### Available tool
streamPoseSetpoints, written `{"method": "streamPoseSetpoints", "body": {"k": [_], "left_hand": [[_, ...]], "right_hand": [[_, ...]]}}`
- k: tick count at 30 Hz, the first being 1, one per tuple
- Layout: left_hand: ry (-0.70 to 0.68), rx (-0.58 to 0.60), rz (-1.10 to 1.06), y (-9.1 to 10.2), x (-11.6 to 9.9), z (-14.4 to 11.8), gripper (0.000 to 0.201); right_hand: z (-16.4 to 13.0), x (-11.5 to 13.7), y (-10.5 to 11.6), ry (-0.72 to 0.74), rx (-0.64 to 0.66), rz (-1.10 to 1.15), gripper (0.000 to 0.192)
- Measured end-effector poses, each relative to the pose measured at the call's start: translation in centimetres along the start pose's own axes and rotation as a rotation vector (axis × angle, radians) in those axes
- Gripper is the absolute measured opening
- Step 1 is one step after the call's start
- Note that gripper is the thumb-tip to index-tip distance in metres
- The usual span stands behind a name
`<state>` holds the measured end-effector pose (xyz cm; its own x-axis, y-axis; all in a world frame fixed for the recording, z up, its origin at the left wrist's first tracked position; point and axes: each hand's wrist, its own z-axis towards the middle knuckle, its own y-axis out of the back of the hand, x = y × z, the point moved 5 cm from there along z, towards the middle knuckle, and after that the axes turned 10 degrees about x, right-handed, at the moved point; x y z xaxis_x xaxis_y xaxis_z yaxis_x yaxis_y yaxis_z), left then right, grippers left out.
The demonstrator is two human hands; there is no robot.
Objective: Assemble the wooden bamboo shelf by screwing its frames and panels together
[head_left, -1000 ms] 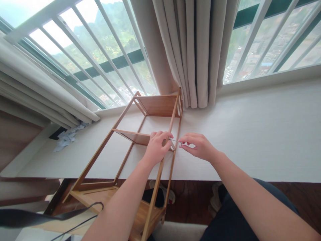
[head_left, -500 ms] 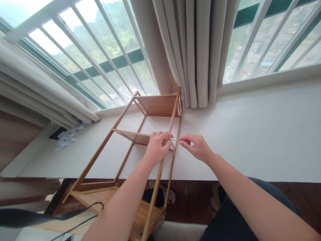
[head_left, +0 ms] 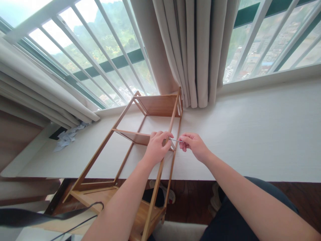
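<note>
A wooden shelf rack (head_left: 122, 167) lies on its side, partly over the white ledge and reaching past its front edge. My left hand (head_left: 157, 147) is closed around one of its long rails, where the middle shelf board (head_left: 135, 137) meets it. Between thumb and fingers, my right hand (head_left: 192, 144) pinches a thin grey metal rod that looks like a hex key (head_left: 177, 141). The rod's far end points at the rail by my left fingertips. Whether it sits in a screw there is hidden.
The white ledge (head_left: 250, 134) runs under barred windows. Grey curtains (head_left: 198, 53) hang behind the rack's top. Crumpled papers (head_left: 66, 137) lie at the left. A black strap (head_left: 45, 216) crosses the lower left. Shoes (head_left: 170, 195) show on the dark floor below.
My right hand has turned and shifted slightly right, its fingers now curled more around the rod, and more of the rod shows. My left hand and the rack have stayed still.
</note>
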<state>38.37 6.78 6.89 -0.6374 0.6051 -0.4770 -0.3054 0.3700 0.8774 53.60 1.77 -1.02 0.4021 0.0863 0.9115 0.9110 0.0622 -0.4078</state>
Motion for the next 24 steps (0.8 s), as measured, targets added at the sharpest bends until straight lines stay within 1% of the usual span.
{"method": "streamPoseSetpoints", "body": {"k": [3, 7, 10, 11, 13, 15, 17, 20, 22, 24], "left_hand": [[0.000, 0.001, 0.006, 0.0, 0.0, 0.0, 0.023], [-0.011, -0.007, 0.014, 0.0, -0.1, 0.0, 0.023], [-0.014, -0.011, 0.021, 0.0, -0.1, 0.0, 0.023], [-0.009, -0.009, 0.020, 0.0, -0.1, 0.0, 0.023], [0.000, -0.003, 0.014, 0.0, -0.1, 0.0, 0.023], [0.008, 0.001, 0.004, 0.1, -0.1, 0.0, 0.023], [0.014, 0.000, -0.005, 0.1, -0.1, 0.0, 0.022], [0.018, 0.003, -0.015, 0.1, -0.1, 0.0, 0.021], [0.019, 0.006, -0.019, 0.0, -0.1, 0.0, 0.021], [0.019, 0.004, -0.023, 0.0, -0.1, 0.0, 0.021]], "right_hand": [[0.0, -0.4, -0.3, -0.070, 0.019, 0.109, 0.021], [-0.1, -0.9, -0.9, -0.151, 0.081, 0.230, 0.017], [0.0, -1.1, -1.1, -0.137, 0.096, 0.193, 0.017], [0.0, -1.0, -1.0, -0.108, 0.080, 0.135, 0.019], [-0.1, -0.3, -0.4, -0.006, 0.007, -0.048, 0.024], [-0.6, 0.9, 0.3, 0.129, -0.080, -0.310, 0.026], [-1.1, 2.2, 0.8, 0.252, -0.129, -0.587, 0.022], [-1.8, 3.4, 1.0, 0.357, -0.126, -0.888, 0.016], [-2.0, 3.7, 0.9, 0.414, -0.113, -0.990, 0.014], [-2.2, 3.9, 0.7, 0.472, -0.094, -1.039, 0.011]]}}
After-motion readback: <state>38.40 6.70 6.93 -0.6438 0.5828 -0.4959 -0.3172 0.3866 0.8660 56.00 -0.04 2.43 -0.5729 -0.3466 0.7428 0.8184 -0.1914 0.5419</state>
